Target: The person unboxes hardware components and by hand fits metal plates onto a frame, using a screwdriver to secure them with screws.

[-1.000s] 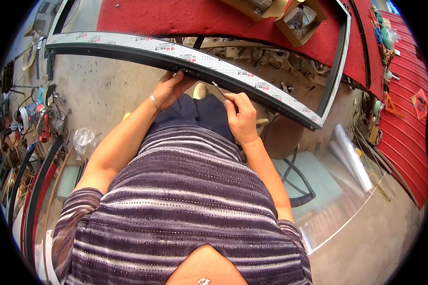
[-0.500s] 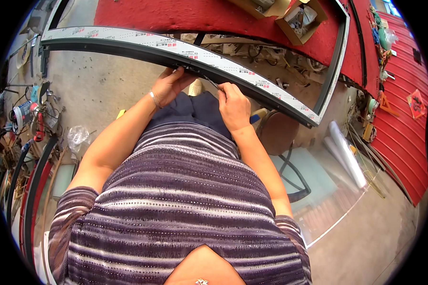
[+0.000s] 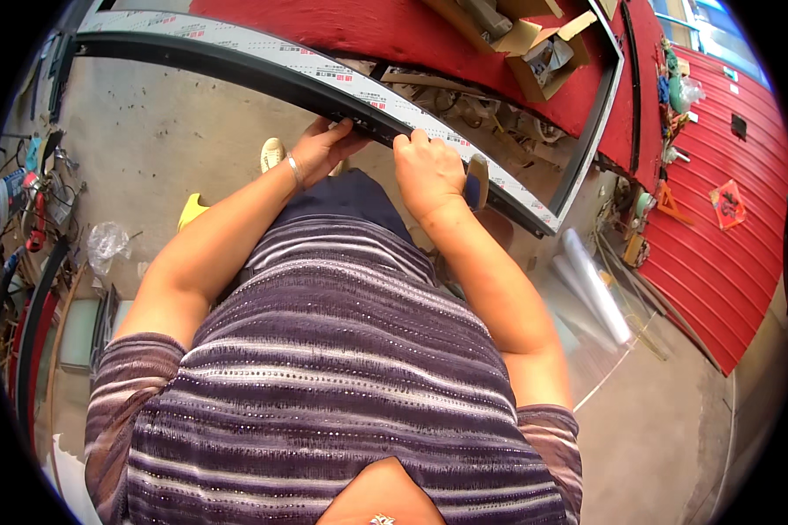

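Observation:
A long, dark grey metal frame (image 3: 236,77) with printed white protective film along its near bar lies across the red-covered table. My left hand (image 3: 320,149), with a bracelet at the wrist, grips the near bar's edge, thumb on top and fingers curled under. A small dark fitting shows at that thumb, its details too small to tell. Just to the right, my right hand (image 3: 429,172) is closed against the same bar. A blue and yellowish handle (image 3: 475,184), seemingly a screwdriver's, sticks out beside it; its tip is hidden.
Open cardboard boxes (image 3: 547,66) stand on the red table (image 3: 324,24). Clear plastic rolls (image 3: 591,284) lie on the floor at right, near a red corrugated panel (image 3: 709,201). Tools and cables (image 3: 39,201) crowd the left side, beside a crumpled plastic bag (image 3: 108,247).
The view has shifted. My right hand has turned knuckles-up and closed nearer the bar; the thin shaft seen before at its fingertips is now hidden. My left hand keeps its hold.

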A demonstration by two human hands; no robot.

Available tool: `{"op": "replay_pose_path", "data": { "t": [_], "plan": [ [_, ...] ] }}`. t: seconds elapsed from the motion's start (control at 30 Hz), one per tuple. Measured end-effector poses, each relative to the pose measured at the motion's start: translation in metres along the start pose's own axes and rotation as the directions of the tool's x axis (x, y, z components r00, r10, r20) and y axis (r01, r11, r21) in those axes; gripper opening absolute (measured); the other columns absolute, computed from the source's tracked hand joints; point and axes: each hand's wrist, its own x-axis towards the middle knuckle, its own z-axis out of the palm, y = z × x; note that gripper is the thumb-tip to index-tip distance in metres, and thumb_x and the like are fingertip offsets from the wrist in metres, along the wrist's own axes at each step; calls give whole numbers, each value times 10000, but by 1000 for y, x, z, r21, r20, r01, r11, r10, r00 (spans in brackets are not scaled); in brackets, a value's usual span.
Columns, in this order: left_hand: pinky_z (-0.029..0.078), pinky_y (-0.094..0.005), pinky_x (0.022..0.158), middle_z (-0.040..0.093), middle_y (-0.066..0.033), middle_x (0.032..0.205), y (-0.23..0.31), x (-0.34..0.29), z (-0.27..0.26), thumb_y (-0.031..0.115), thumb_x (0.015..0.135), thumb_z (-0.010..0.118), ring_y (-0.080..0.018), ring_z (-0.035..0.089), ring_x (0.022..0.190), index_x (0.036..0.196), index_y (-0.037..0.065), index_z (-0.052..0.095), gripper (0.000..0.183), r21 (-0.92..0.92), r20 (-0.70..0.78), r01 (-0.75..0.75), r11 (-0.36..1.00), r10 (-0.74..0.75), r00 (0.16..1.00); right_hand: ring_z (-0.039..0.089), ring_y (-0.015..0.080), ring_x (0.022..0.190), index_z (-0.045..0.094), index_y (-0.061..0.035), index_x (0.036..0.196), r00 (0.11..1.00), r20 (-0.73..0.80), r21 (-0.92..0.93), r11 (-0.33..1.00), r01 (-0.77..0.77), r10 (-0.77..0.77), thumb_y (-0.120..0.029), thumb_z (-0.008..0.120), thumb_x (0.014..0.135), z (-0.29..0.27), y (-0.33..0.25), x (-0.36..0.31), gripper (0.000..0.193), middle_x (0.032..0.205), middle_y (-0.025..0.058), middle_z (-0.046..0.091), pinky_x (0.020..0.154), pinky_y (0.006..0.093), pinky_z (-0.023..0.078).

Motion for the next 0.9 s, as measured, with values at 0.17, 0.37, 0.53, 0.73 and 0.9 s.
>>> {"op": "replay_pose_path", "data": {
  "t": [0.17, 0.37, 0.53, 0.73, 0.9],
  "plan": [
    [423, -419, 1073, 487, -150, 1338, -4, 3, -3, 150, 972, 539, -301, 512, 1241, 1405, 85, 299, 499, 5, -33, 14, 1000, -14, 999, 652, 254, 755, 615, -109, 811, 992, 92, -50, 994, 94, -89, -114, 600, 772, -9, 2, 8, 43, 823, 77, 608, 651, 368, 531],
    [448, -408, 1049, 501, -131, 1318, -14, 14, -16, 151, 964, 556, -274, 537, 1211, 1393, 73, 309, 501, -16, 40, -29, 999, 30, 999, 657, 262, 768, 629, -103, 836, 992, 91, -5, 996, 85, -84, -121, 606, 775, -8, 9, 6, 68, 837, 80, 614, 659, 376, 534],
    [460, -407, 1037, 513, -125, 1302, -11, 12, -11, 150, 964, 558, -264, 546, 1198, 1373, 68, 326, 478, -19, 34, -11, 1000, 12, 999, 648, 285, 778, 608, -117, 828, 995, 101, 31, 999, 13, -16, -110, 583, 787, -1, 8, 5, 49, 832, 80, 601, 660, 408, 530],
    [477, -399, 1021, 520, -125, 1294, -10, 11, -8, 139, 958, 565, -265, 553, 1186, 1360, 59, 336, 470, -17, -2, 5, 1000, -5, 1000, 644, 235, 723, 607, -127, 754, 982, 49, -220, 957, 191, -185, -126, 619, 740, -5, -13, 20, 19, 799, 51, 585, 621, 374, 522],
    [482, -395, 1016, 517, -129, 1297, -14, 14, -9, 124, 956, 564, -271, 553, 1183, 1366, 60, 337, 473, -77, -1, -7, 997, 7, 1000, 659, 218, 672, 588, -125, 762, 974, 2, -346, 913, 214, -227, -152, 599, 776, 0, -21, 32, 33, 775, 45, 576, 576, 339, 531]
  ]
}}
